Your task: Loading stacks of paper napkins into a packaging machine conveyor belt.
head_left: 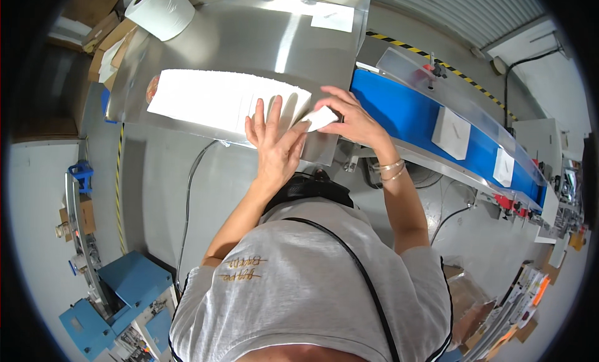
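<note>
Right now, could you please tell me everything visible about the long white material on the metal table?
The long white material lies lengthwise on the shiny metal table, along the side nearest the person. It looks papery or soft, slightly ragged along its far edge; I cannot tell how many layers. The left hand lies with spread fingers over its right part.

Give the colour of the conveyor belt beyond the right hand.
Blue; the conveyor belt shows best in the head view.
</note>
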Motion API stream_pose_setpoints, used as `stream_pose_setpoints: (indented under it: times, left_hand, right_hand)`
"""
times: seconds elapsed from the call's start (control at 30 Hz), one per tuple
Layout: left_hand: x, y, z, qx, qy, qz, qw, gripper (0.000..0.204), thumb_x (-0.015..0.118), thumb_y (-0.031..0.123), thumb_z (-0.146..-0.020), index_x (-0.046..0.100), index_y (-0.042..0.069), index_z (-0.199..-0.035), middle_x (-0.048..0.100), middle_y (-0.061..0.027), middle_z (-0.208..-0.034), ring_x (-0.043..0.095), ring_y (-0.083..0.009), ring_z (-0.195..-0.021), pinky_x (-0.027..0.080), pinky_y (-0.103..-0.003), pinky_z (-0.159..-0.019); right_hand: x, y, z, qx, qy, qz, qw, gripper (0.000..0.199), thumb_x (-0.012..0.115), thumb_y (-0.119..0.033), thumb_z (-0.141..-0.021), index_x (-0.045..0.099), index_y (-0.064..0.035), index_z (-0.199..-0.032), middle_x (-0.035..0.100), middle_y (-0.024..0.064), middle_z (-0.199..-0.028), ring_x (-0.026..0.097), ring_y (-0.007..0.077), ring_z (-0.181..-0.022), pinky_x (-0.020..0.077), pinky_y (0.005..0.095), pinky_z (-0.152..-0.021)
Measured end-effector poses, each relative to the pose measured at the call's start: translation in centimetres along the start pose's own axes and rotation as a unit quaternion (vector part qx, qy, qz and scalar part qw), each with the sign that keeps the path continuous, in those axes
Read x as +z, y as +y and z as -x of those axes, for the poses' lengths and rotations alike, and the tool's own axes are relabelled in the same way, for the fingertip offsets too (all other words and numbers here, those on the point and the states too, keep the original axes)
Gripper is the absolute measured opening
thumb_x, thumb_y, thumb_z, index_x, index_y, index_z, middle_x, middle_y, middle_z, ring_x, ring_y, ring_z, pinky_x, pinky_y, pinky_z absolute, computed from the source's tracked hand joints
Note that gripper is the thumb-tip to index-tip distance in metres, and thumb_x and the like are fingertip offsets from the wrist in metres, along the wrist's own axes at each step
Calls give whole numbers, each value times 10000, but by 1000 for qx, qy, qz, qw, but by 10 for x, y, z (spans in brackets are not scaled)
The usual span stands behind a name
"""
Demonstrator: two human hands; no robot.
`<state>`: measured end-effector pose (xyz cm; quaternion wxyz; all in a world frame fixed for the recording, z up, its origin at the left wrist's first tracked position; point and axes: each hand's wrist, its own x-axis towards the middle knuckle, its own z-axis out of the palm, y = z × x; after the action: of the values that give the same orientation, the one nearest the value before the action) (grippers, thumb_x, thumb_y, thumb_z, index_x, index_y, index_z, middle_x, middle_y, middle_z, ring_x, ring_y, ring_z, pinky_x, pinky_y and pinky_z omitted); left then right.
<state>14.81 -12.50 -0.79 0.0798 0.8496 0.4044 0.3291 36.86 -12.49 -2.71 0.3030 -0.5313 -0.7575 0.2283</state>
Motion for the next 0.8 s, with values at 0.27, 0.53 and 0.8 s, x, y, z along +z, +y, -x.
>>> stream_pose_setpoints:
  times: [0.27, 0.53, 0.8]
  left_hand:
    - [-1, -17, 1, -41, 44, -23, 998, 354, 713, 139, -804, 651, 102, -1150, 408, -162, -1417, 317, -403, -1336, 225, -530, -1072]
    - [6, -21, 1, -24, 66, -1, 998, 300, 726, 75, -753, 694, 132, -1046, 435, -133, -1400, 317, -399, -1329, 174, -552, -1071]
    - [-10, -17, -5, -29, 17, -5, 999, 318, 708, 243, -804, 685, 142, -1105, 348, -156, -1471, 221, -395, -1390, 155, -543, -1090]
  right_hand:
    - [-19, 105, 77, 225, 313, -51, 921, 403, 536, -376, -941, 608, 21, -940, 617, 153, -874, 570, 227, -747, 464, 345, -721]
    - [-46, 61, 67, 195, 270, 160, 929, 593, 800, -197, -699, 542, -57, -1214, 594, 168, -1147, 545, 325, -1097, 456, 404, -890]
    - [16, 12, -12, -36, 18, 11, 999, 421, 724, -192, -808, 548, -85, -1175, 499, 119, -1306, 482, 248, -1205, 424, 352, -970]
